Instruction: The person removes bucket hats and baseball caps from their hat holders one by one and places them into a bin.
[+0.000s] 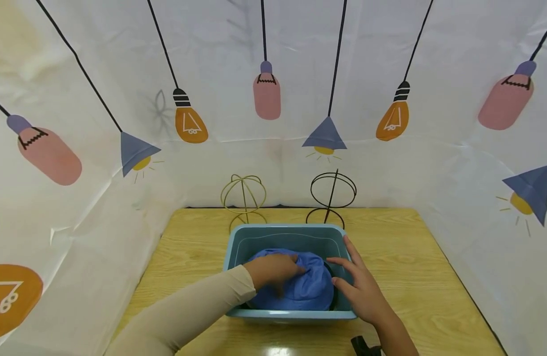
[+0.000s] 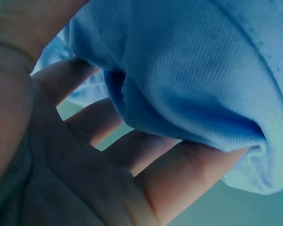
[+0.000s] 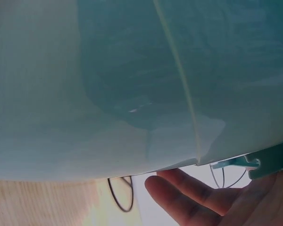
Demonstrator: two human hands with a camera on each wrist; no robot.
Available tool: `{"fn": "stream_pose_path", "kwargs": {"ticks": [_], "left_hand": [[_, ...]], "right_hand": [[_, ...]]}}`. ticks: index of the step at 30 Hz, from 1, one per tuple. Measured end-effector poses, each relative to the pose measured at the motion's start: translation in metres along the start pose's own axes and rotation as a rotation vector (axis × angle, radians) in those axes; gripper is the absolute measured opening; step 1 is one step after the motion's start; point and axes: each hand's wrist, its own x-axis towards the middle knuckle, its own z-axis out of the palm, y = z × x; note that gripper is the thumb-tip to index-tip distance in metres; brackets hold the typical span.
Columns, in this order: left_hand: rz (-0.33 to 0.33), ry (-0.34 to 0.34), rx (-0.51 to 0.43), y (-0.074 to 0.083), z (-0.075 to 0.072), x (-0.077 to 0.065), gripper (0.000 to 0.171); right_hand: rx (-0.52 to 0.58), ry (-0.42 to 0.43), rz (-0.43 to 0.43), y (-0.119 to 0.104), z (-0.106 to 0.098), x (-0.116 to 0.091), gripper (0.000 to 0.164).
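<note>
A blue cloth hat with stitched seams lies crumpled inside a teal plastic basin. My left hand reaches in over the basin's left side and grips the hat. In the left wrist view, the fingers go under a fold of the blue fabric, with the thumb on the near side. My right hand is at the basin's right rim, fingers extended and spread, holding no hat. A dark edge shows beside the hat; its kind is hidden.
Behind the basin stand a gold wire stand and a black wire stand on the wooden table. A black object is near the right wrist. White sheeting printed with lamps encloses the table.
</note>
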Motion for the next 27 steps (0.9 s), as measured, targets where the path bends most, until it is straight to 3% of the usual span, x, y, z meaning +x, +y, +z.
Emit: {"fn": "stream_pose_path", "kwargs": {"ticks": [14, 22, 27], "left_hand": [[-0.011, -0.042, 0.111, 0.005, 0.008, 0.013, 0.098], [-0.079, -0.121, 0.021, 0.005, 0.007, 0.011, 0.097], [-0.093, -0.137, 0.014, 0.001, 0.001, 0.010, 0.097]], "right_hand": [[-0.001, 0.017, -0.008, -0.002, -0.003, 0.003, 0.034], [0.004, 0.031, -0.024, -0.002, -0.001, 0.009, 0.035], [-0.007, 0.038, -0.028, -0.003, -0.002, 0.015, 0.034]]}}
